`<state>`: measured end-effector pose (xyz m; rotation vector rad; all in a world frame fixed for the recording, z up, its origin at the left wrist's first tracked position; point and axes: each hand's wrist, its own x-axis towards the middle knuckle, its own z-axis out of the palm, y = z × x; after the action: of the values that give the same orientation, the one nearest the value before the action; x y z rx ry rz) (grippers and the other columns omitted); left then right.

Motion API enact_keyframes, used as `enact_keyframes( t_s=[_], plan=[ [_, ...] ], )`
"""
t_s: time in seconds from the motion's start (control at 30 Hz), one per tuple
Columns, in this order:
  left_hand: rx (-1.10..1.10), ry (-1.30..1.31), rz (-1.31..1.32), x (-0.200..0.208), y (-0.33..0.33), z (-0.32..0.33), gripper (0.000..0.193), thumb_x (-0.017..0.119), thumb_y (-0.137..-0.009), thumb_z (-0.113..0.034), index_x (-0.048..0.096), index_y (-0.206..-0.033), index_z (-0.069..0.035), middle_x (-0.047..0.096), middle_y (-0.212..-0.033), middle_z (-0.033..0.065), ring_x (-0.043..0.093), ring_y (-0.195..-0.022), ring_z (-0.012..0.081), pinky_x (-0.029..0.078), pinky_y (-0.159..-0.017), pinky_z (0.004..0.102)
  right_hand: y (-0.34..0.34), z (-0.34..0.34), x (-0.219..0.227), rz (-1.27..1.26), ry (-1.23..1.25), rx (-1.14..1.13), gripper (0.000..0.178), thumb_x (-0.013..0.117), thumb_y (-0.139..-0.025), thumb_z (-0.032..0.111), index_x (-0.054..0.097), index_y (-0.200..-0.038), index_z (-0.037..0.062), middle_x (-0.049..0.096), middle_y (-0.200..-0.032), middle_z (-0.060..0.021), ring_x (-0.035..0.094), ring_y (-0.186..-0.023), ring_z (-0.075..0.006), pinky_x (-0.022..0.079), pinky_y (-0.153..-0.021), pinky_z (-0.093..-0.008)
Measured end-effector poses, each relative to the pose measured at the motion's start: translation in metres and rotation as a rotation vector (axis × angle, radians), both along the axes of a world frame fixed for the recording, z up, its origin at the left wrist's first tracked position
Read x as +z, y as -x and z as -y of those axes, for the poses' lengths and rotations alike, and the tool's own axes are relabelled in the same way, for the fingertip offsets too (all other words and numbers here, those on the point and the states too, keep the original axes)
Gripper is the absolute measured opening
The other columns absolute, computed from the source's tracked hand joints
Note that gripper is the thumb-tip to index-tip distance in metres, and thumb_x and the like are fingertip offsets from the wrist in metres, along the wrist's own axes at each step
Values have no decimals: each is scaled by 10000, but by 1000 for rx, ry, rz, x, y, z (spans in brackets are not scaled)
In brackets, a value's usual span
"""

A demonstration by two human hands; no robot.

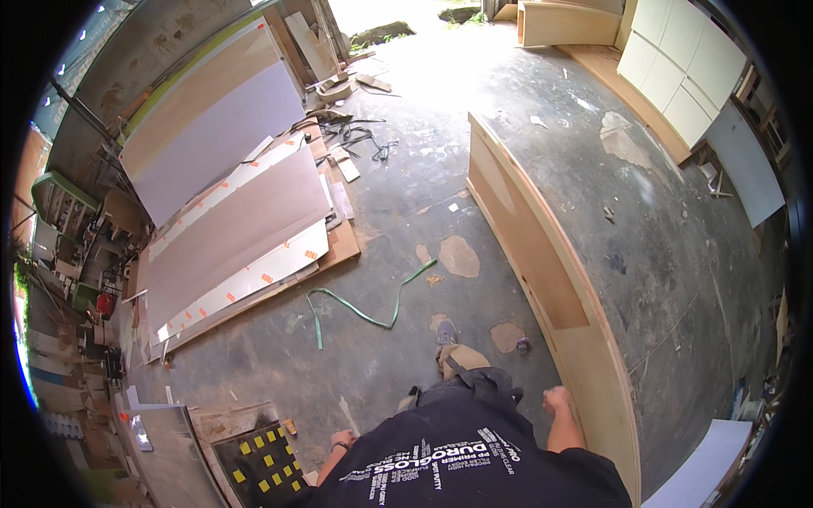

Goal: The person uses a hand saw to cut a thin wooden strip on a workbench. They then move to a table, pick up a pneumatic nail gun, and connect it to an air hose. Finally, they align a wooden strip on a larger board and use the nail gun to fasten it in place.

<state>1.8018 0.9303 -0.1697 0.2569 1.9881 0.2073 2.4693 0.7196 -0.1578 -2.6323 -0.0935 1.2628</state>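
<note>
My left hand (345,438), with a dark band at the wrist, hangs low by my side above the floor. Its fingers are too small and hidden to make out. On the other side, my right hand (555,399) is curled closed, and nothing shows in it. It is right beside a long, upright wooden panel (542,279) with a pale edge; whether it touches the panel, I cannot tell. Between the panel and a stack of boards, a green strap (394,323) lies loosely bent on the floor ahead of my shoe (445,332).
Large boards (241,241) lie stacked at left, beside a leaning pale sheet (233,118). A black board with yellow squares (261,461) is at lower left. White cabinet fronts (682,63) stand far right. Dark straps (356,135) and offcuts litter the floor; a small can (522,345) stands nearby.
</note>
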Motion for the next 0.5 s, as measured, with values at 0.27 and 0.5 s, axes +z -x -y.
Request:
enact_keyframes(
  t_s=[0.27, 0.5],
  plan=[
    [-1606, -365, -265, -10, -65, -205, 217, 590, -964, -173, 671, -935, 26, 710, -792, 161, 724, -689, 296, 581, -555, 380, -55, -508, 96, 319, -535, 553, 337, 713, -849, 333, 720, -936, 8, 729, -881, -170, 701, -817, -340, 540, -752, -458],
    [-486, -266, 50, -1, -165, -513, 237, 590, -970, -179, 673, -842, 2, 718, -728, 143, 723, -629, 290, 581, -548, 388, -88, -772, 127, 340, -704, 685, 314, 663, -895, 326, 725, -922, 19, 725, -984, -177, 687, -940, -350, 525, -833, -448]
  ],
)
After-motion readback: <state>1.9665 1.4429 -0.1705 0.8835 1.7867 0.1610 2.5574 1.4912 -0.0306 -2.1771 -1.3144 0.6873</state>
